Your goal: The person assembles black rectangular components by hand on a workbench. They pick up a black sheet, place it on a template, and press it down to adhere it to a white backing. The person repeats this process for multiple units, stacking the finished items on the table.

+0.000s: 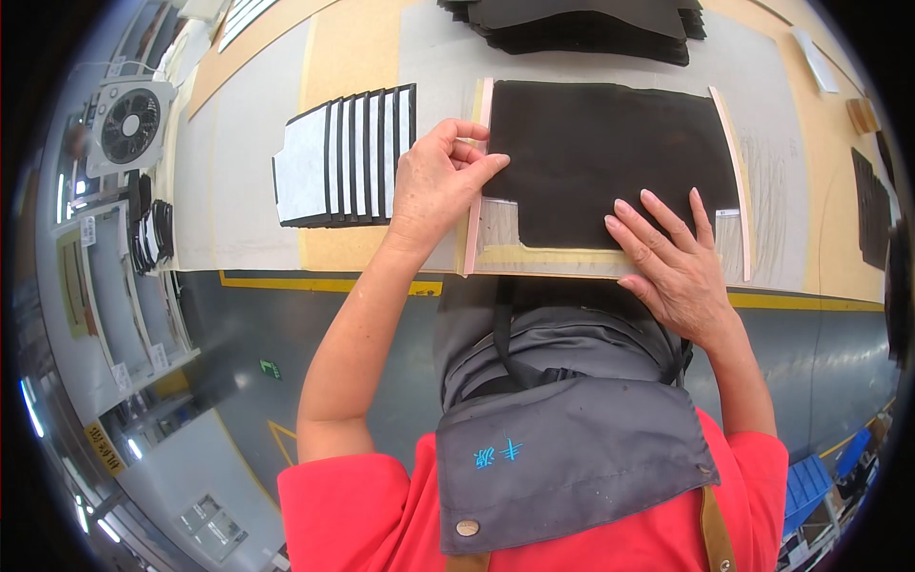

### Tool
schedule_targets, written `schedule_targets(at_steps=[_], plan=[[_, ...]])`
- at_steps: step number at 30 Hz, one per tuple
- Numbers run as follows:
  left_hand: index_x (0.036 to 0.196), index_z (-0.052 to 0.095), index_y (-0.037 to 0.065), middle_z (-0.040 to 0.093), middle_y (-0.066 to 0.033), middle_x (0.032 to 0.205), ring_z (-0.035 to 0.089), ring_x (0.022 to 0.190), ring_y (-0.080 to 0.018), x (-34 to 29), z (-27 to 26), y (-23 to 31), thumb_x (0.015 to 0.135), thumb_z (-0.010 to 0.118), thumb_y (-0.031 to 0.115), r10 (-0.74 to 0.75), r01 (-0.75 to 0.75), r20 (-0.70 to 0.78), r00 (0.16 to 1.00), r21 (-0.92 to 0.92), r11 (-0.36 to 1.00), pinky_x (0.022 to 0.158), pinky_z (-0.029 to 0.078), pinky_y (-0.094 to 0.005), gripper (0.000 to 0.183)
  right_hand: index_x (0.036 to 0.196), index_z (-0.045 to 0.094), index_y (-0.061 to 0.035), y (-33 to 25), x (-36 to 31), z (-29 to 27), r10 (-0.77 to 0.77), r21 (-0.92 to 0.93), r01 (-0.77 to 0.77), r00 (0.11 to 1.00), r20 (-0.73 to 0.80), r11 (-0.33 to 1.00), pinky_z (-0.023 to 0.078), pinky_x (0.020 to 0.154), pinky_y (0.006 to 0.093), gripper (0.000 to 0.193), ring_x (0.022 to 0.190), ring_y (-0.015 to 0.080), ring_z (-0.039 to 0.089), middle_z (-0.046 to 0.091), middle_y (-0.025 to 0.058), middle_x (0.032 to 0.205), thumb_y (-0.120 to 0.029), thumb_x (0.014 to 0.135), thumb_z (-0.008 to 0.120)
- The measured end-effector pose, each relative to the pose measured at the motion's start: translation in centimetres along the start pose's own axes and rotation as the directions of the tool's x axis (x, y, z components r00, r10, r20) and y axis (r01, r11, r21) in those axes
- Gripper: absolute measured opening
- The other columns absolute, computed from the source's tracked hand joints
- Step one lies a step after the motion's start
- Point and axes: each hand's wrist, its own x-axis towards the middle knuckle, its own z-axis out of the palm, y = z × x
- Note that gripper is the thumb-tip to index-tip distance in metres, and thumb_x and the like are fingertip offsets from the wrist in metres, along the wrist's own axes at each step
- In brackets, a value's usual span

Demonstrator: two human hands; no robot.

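A black sheet with notched lower corners lies flat on the table, between two narrow pink strips, the left strip and the right strip. At the sheet's upper left edge is my left hand, its fingers curled and its thumb over the edge by the strip. Whatever those fingers pinch is too small or hidden to make out. My right hand rests with spread fingers on the sheet's lower right corner, holding nothing.
Left of the sheet, several white panels with black edges lie overlapped. A stack of black sheets sits at the far side. More dark pieces lie at the right. A fan stands beyond the table's left end.
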Motion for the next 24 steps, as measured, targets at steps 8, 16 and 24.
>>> schedule_targets(at_steps=[8,16,24], plan=[[0.117,0.069,0.002,0.070,-0.0017,0.084,0.065,0.074,-0.0070,-0.28,0.09,0.08,0.088,0.084,0.020,0.037,-0.035,-0.028,0.999,0.046,0.998,0.066,0.055,-0.0220,0.037,0.154,0.050,-0.0231,-0.04,-0.01,0.05,0.002,-0.003,-0.002,1.000,0.006,1.000,0.010,0.129,0.0583,0.065,0.151,0.0202,0.036,0.045,-0.0077,0.161,-0.039,0.094,0.067],[0.115,0.070,0.005,0.072,-0.0031,0.083,0.067,0.075,-0.0083,-0.49,0.19,0.44,0.087,0.084,0.019,0.063,-0.056,-0.057,0.996,0.109,0.992,0.071,0.057,-0.0241,0.034,0.155,0.049,-0.0234,-0.03,-0.02,0.09,0.002,-0.005,-0.002,1.000,0.004,1.000,0.009,0.130,0.0580,0.065,0.151,0.0200,0.036,0.044,-0.0079,0.161,-0.040,0.094,0.065],[0.116,0.070,0.007,0.073,-0.0039,0.082,0.066,0.071,-0.0095,-0.79,0.37,0.42,0.085,0.085,0.020,0.112,-0.101,-0.099,0.989,0.113,0.989,0.069,0.055,-0.0253,0.036,0.154,0.050,-0.0227,0.08,0.00,0.08,-0.006,-0.015,0.006,1.000,-0.003,1.000,0.010,0.129,0.0583,0.064,0.151,0.0201,0.036,0.045,-0.0073,0.161,-0.041,0.095,0.065]])
